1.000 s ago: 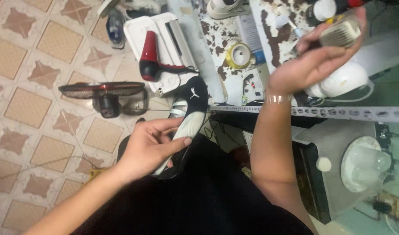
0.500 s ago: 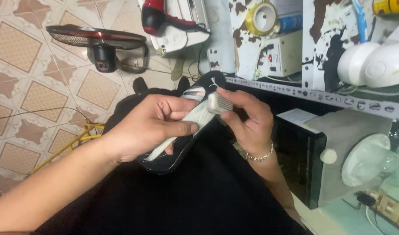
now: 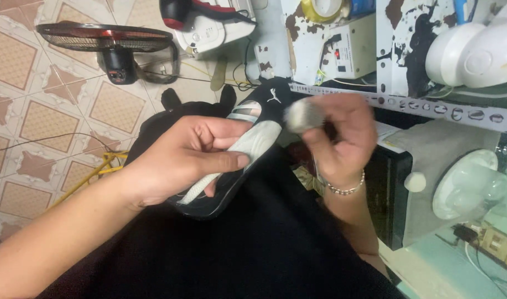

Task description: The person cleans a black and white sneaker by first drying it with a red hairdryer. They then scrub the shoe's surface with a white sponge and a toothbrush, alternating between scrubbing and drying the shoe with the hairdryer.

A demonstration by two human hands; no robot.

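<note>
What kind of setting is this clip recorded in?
Probably a small home workshop or repair corner. A scuffed, paint-chipped metal workbench carries tape and a white electrical box, a fan sits on the tiled floor, and the left hand holds a black shoe.

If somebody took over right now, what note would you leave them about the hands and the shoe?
Left hand: grips the black shoe over the lap, pale sole facing up.
Right hand: holds a small brush, blurred, at the shoe's toe end.
Nearby: floor fan on the tiled floor, white lamp on the metal shelf.
Done: shoe and brush are both in hand.
Left: cannot tell how much of the sole has been brushed.
</note>
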